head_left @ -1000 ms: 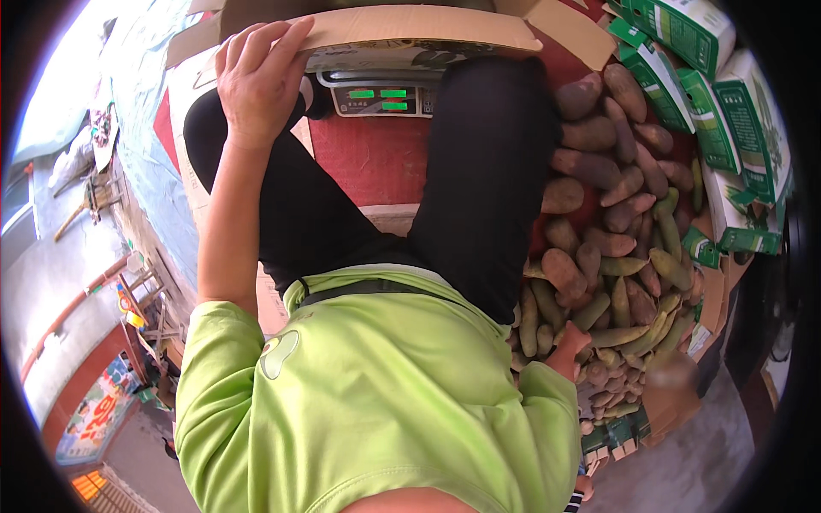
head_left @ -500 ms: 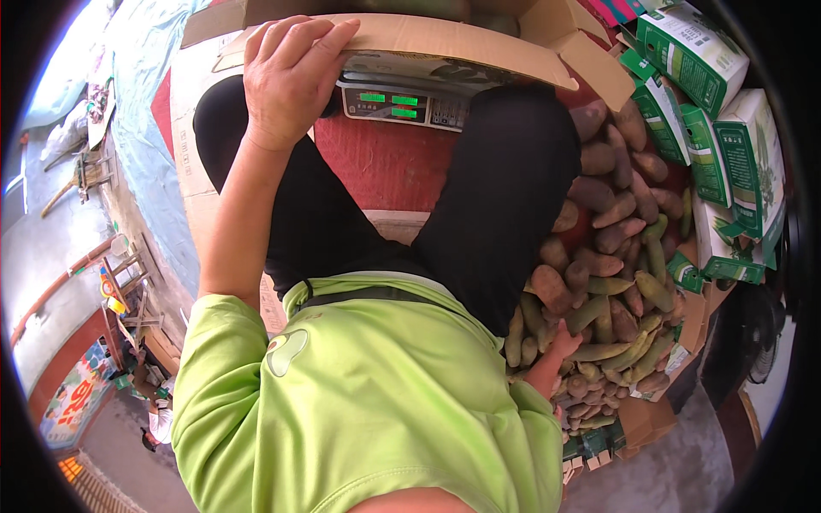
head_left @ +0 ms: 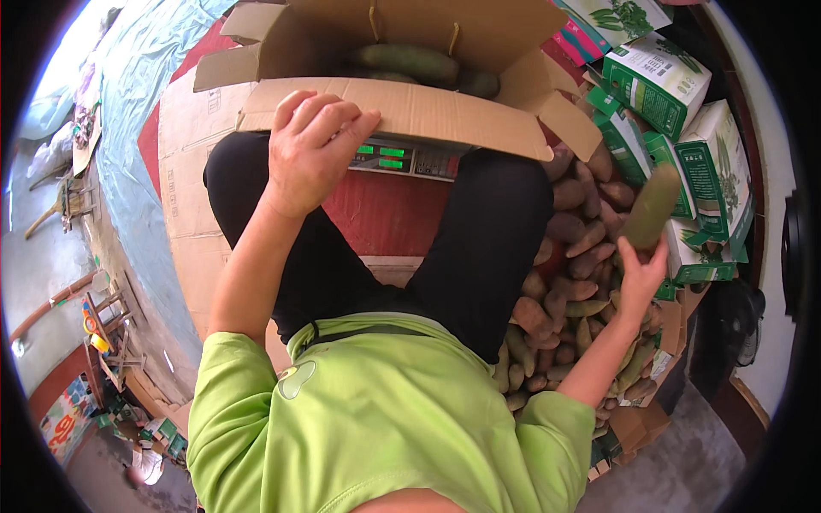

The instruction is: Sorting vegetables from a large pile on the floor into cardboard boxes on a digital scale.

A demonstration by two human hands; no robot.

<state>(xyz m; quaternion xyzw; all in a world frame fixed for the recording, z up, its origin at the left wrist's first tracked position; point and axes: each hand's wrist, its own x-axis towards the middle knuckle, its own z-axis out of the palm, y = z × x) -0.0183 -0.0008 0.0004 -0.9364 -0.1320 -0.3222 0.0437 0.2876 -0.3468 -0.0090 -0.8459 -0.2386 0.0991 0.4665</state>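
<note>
My left hand (head_left: 308, 154) is closed over the near flap (head_left: 402, 107) of an open cardboard box. Inside the box (head_left: 333, 43) lie several green, elongated vegetables (head_left: 406, 61), partly hidden by the flap. My right hand (head_left: 643, 272) grips the lower end of a thick, long green vegetable (head_left: 652, 205), its other end tilted up and away. It is held above a heap of brownish and green vegetables (head_left: 590, 256) to the right of my leg. Behind the flap, a scale (head_left: 410, 160) with green lit displays shows in part beneath the box.
Green-and-white cartons (head_left: 658, 85) crowd the far right, beside the heap. A flattened cardboard sheet (head_left: 201, 188) lies to my left, with blue plastic sheeting (head_left: 145, 128) beyond it. A dark fan (head_left: 735, 321) stands at the right edge.
My right hand has risen from the heap, bringing up a green vegetable. My left hand stays on the flap. The view has shifted, so more of the box's inside shows.
</note>
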